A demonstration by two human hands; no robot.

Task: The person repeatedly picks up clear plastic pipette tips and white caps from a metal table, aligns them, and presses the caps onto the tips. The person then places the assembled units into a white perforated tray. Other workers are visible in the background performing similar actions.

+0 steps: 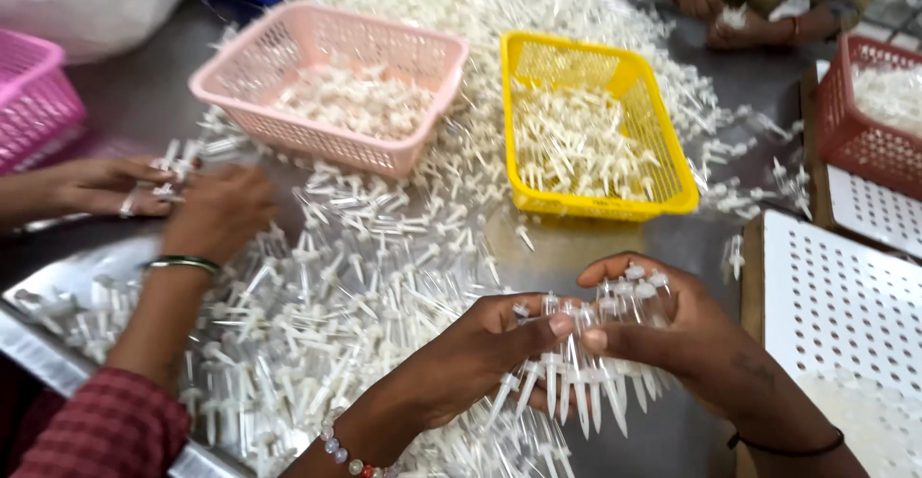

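My left hand and my right hand meet near the lower middle of the view. Together they grip a bundle of small white plastic pump parts, caps up and thin tubes pointing down. My left thumb presses the bundle's left side; my right fingers wrap its right side. A bead bracelet sits on my left wrist, a dark band on my right. Under and left of my hands lies a loose heap of the same white parts on the metal table.
A pink basket and a yellow basket hold more parts. A red basket and white perforated boards sit at right. Another person's hands with a bangle work at left; a third person's hands are at the top.
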